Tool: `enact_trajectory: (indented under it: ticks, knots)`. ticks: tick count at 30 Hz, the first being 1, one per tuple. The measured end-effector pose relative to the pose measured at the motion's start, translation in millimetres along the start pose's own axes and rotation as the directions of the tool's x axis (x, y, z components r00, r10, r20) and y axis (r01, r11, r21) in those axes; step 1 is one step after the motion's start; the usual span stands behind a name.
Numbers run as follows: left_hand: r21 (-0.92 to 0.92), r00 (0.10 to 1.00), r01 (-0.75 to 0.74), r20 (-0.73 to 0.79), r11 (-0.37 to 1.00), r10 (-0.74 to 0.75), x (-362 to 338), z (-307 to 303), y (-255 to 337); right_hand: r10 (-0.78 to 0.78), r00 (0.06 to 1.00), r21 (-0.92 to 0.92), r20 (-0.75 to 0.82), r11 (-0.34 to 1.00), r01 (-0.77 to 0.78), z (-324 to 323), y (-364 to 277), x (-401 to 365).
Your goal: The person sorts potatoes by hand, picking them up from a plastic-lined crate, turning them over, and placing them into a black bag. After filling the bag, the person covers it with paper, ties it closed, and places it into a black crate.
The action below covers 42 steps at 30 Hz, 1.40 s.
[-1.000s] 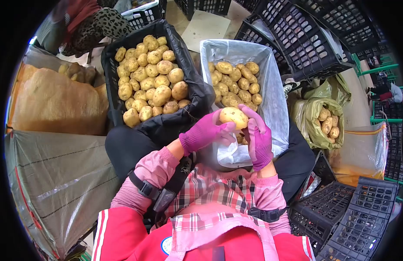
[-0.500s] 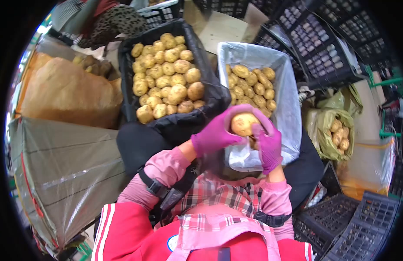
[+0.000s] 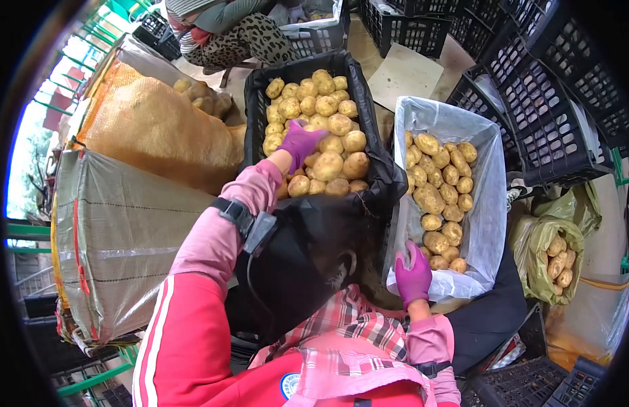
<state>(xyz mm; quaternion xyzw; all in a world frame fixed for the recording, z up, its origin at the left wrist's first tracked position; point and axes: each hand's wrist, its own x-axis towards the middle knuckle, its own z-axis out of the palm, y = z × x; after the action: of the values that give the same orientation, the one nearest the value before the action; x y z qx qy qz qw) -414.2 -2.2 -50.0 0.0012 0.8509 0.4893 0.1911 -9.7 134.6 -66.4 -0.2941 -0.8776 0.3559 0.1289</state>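
Note:
My left hand (image 3: 301, 144), in a purple glove, reaches into the black-lined crate (image 3: 370, 129) on the left. Its fingers are spread among the potatoes (image 3: 328, 165) there and touch them; none is lifted. My right hand (image 3: 413, 277), also gloved in purple, is at the near left side of the white-lined crate (image 3: 487, 203), its thumb and fingers apart and holding nothing. Several potatoes (image 3: 428, 200) lie in that crate, close to the fingertips. Part of the left hand's grip is hidden by the glove itself.
A large orange mesh sack (image 3: 158, 129) and a grey woven sack (image 3: 131, 237) stand at the left. Black crates (image 3: 545, 115) are stacked at the right, near a green bag (image 3: 545, 261) of potatoes. Beyond crouches a person in leopard-print trousers (image 3: 257, 41).
The potato that both hands held over the white-lined crate is out of them. My left hand has moved left into the black-lined crate; my right hand has dropped nearer to me. The view has shifted.

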Motion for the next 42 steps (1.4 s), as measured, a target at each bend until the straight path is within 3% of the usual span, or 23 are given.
enact_trajectory:
  ticks: [2, 4, 5, 8, 10, 13, 14, 16, 18, 19, 21, 22, 24, 27, 28, 29, 32, 35, 38, 39, 40, 41, 42]
  knots:
    - [0.422, 0.964, -0.13, -0.158, 0.897, 0.213, 15, -22, 7, -0.045, 0.999, -0.035, 0.03, 0.998, 0.046, -3, -7, 2]
    - [0.728, 0.877, -0.165, -0.201, 0.666, 0.437, 32, -29, -6, 0.026, 0.999, -0.007, 0.02, 1.0, -0.026, -3, -10, 2]
    - [0.825, 0.96, -0.077, -0.09, 0.56, 0.265, 35, -36, -7, 0.037, 0.999, -0.017, 0.019, 0.999, -0.036, -6, -14, 3]
    - [0.867, 0.982, -0.024, -0.072, 0.498, 0.174, 71, -41, -50, 0.02, 1.0, -0.016, -0.019, 1.0, -0.02, 3, -10, 5]
    - [0.766, 0.999, -0.044, 0.024, 0.641, 0.039, 78, -58, -43, 0.013, 0.999, -0.039, -0.038, 0.999, -0.014, 1, -12, 2]
    - [0.822, 0.986, -0.147, 0.076, 0.551, 0.149, 102, -65, -65, 0.092, 0.996, -0.017, -0.014, 0.996, -0.092, -5, -16, 2]
    - [0.949, 0.953, -0.086, -0.011, 0.302, 0.303, 104, -57, -80, 0.117, 0.993, -0.013, 0.034, 0.993, -0.117, -9, -18, 4]
    - [0.959, 0.937, -0.019, -0.081, 0.281, 0.339, 65, -22, -42, 0.11, 0.988, 0.255, 0.105, 0.958, -0.134, -19, -8, 11]
    - [0.685, 0.89, -0.433, 0.222, 0.585, 0.399, 13, -1, 26, 0.128, 0.991, 0.249, -0.026, 0.961, -0.118, -30, 23, 34]
    - [0.471, 0.829, -0.559, 0.34, 0.682, 0.445, -23, 10, 55, 0.172, 0.985, 0.225, -0.03, 0.961, -0.161, -40, 43, 52]
    - [0.067, 0.737, -0.596, 0.443, 0.8, 0.511, -116, 34, 93, 0.28, 0.959, 0.066, 0.041, 0.957, -0.282, -61, 76, 87]
    - [0.107, 0.646, -0.713, 0.487, 0.693, 0.588, -159, 38, 104, 0.34, 0.935, -0.074, 0.098, 0.94, -0.334, -71, 86, 104]
    - [-0.1, 0.545, -0.647, 0.633, 0.756, 0.55, -212, 54, 92, 0.405, 0.862, -0.306, 0.305, 0.899, -0.313, -69, 116, 122]
    - [-0.063, 0.553, -0.683, 0.606, 0.728, 0.571, -234, 90, 27, 0.551, 0.669, -0.517, 0.498, 0.809, -0.281, -22, 162, 131]
    - [-0.015, 0.56, -0.716, 0.584, 0.698, 0.587, -234, 97, 16, 0.518, 0.772, -0.652, 0.367, 0.735, -0.184, 4, 169, 123]
    - [-0.009, 0.576, -0.714, 0.561, 0.7, 0.595, -233, 99, 17, 0.575, 0.714, -0.789, 0.399, 0.612, -0.052, 4, 137, 122]
    - [-0.02, 0.638, -0.645, 0.536, 0.764, 0.553, -228, 100, 19, 0.64, 0.693, -0.852, 0.331, 0.519, -0.073, 20, 128, 124]
    - [-0.056, 0.677, -0.576, 0.526, 0.815, 0.515, -223, 104, 21, 0.68, 0.597, -0.833, 0.427, 0.553, -0.034, 16, 137, 134]
    - [-0.048, 0.691, -0.582, 0.498, 0.812, 0.525, -227, 98, 19, 0.758, 0.564, -0.73, 0.328, 0.582, -0.359, -8, 134, 136]
    - [-0.055, 0.696, -0.578, 0.488, 0.814, 0.527, -227, 97, 17, 0.72, 0.53, -0.592, 0.448, 0.683, -0.428, -17, 159, 132]
    - [-0.079, 0.689, -0.577, 0.488, 0.813, 0.536, -228, 98, 24, 0.494, 0.613, -0.483, 0.617, 0.852, -0.201, -27, 149, 134]
    - [-0.166, 0.724, -0.408, 0.539, 0.898, 0.429, -231, 94, 29, 0.512, 0.597, -0.142, 0.618, 0.819, -0.556, -52, 143, 119]
    - [-0.181, 0.713, -0.394, 0.558, 0.901, 0.424, -231, 97, 25, 0.555, 0.578, 0.156, 0.598, 0.627, -0.763, -71, 118, 105]
